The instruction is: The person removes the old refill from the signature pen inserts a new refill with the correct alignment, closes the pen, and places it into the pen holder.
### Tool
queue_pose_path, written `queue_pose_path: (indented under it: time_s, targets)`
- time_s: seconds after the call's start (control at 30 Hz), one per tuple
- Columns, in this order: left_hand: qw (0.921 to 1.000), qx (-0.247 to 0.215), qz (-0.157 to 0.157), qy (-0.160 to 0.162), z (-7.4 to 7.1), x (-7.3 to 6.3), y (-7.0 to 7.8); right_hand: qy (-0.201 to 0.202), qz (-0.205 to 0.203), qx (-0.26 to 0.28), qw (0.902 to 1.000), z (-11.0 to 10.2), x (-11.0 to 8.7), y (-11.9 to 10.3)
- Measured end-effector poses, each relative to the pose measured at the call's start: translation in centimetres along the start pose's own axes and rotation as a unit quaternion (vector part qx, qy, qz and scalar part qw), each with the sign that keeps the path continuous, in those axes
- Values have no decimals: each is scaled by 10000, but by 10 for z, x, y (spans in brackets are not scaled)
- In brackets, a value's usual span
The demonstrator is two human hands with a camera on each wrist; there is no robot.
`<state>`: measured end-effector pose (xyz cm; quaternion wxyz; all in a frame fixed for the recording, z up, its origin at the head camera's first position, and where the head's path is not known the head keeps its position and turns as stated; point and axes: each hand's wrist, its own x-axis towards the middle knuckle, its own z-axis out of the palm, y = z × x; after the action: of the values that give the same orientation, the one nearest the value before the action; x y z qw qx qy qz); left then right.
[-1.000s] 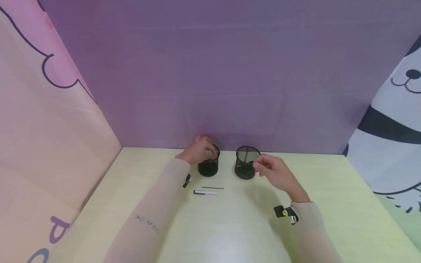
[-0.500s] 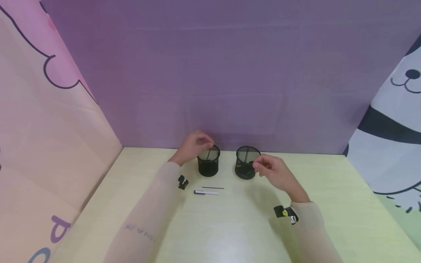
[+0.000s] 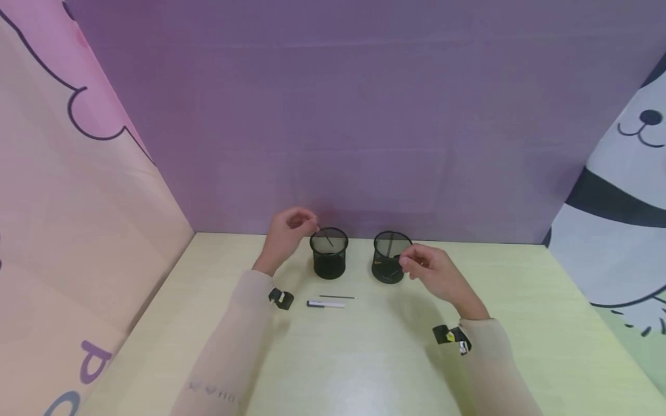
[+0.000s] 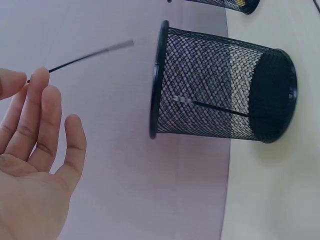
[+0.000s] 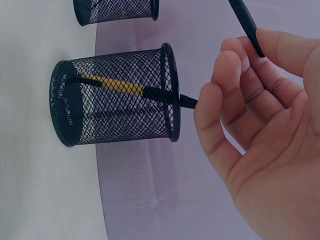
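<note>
My left hand (image 3: 283, 236) pinches a thin dark pen refill (image 4: 82, 58) by one end between thumb and fingertip. Its pale free end points toward the rim of the left black mesh pen holder (image 3: 329, 267), outside it in the left wrist view. Another refill (image 4: 220, 108) leans inside that holder. Beside the right mesh pen holder (image 3: 387, 271), my right hand (image 3: 439, 276) pinches the end of a slim black pen-like stick (image 5: 245, 22), cut off by the right wrist view. A yellow-and-black pen (image 5: 122, 86) stands in the right holder, its end sticking out close to my fingers.
On the pale table (image 3: 354, 364), in front of the holders, lie a white marker pen (image 3: 326, 304) with a dark cap and a thin refill (image 3: 338, 297). A purple cloth wall (image 3: 354, 115) rises right behind the holders.
My left hand has come up from inside the left pen holder and moved left, drawing the refill out with it. The right hand stays in place.
</note>
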<state>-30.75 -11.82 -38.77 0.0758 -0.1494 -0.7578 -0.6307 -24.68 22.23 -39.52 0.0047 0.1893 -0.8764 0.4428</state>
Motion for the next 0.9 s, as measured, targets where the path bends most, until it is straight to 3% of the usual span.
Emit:
queue_pose_path:
  time_s: [0.23, 0.37, 0.6, 0.9]
  targets:
    - [9992, -170, -275, 223, -1, -22, -11, -22, 20, -15, 10000, 0, 0, 0]
    - [9985, -335, -411, 151, 1, -33, -15, -26, 28, -18, 10000, 0, 0, 1]
    - [9953, -616, -720, 210, 9, -43, -23, -26, -14, 6, 10000, 0, 2, 2]
    - [9954, -436, -842, 116, 14, -49, -34, -45, -5, 4, 10000, 1, 2, 6]
